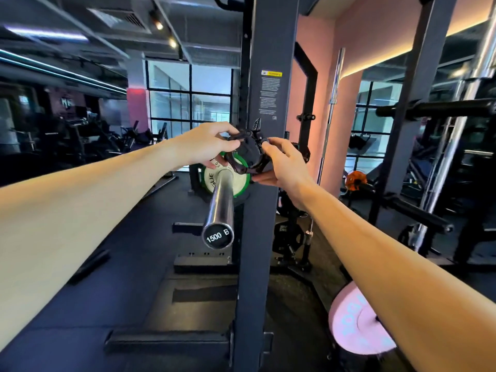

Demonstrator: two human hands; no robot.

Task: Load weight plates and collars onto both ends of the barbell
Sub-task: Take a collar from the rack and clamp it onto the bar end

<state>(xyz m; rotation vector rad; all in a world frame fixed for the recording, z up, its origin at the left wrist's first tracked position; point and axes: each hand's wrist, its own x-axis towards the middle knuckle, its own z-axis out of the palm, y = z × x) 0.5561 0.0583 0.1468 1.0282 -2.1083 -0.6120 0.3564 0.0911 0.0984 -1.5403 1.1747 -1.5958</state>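
Barbell [218, 208] sleeve end's right in my face; my left hand [206, 146] and right hand [284, 165] both pinch the black collar [248, 154] around it, against the green plate [241, 181].

A dark rubber gym floor [128, 264] carries the black steel feet of the squat rack [177, 342]. A pink bumper plate [351, 326] sits low at the right near the floor; whether it lies on the floor cannot be told.

My two hands [206, 145] [284, 165], one black collar [248, 154], one barbell [218, 208], one green plate [241, 181], one pink plate [354, 323] near right.
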